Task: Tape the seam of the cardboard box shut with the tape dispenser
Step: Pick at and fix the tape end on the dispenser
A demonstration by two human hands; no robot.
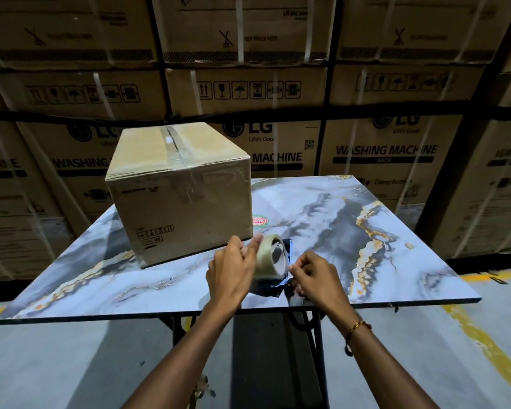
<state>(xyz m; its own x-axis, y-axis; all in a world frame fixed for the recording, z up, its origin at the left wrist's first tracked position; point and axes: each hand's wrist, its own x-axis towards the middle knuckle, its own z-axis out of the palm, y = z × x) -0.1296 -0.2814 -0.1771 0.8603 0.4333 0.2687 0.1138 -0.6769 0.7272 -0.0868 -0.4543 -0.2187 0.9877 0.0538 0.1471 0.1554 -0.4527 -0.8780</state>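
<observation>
1. Cardboard box (179,187) sits on the far-left part of the counter (396,261), well ahead of both hands. Its top seam (174,143) runs away from the viewer, near edge to far edge; a glossy strip seems to lie along it already, extent unclear.
2. Tape dispenser (273,258) is held just above the counter near the front edge, between the hands, roll face turned toward the right hand.
3. Left hand (232,270): fingers curled round the roll's left rim, gripping it.
4. Right hand (316,278): fingers pinched close at the roll's lower right edge, probably picking at the free tape end; the end itself too blurred to confirm.
5. Box lies forward and left of the dispenser; left hand is nearer it.
6. Dispenser's dark blue body mostly hidden behind roll and hands. Far end of the seam not resolvable.
</observation>
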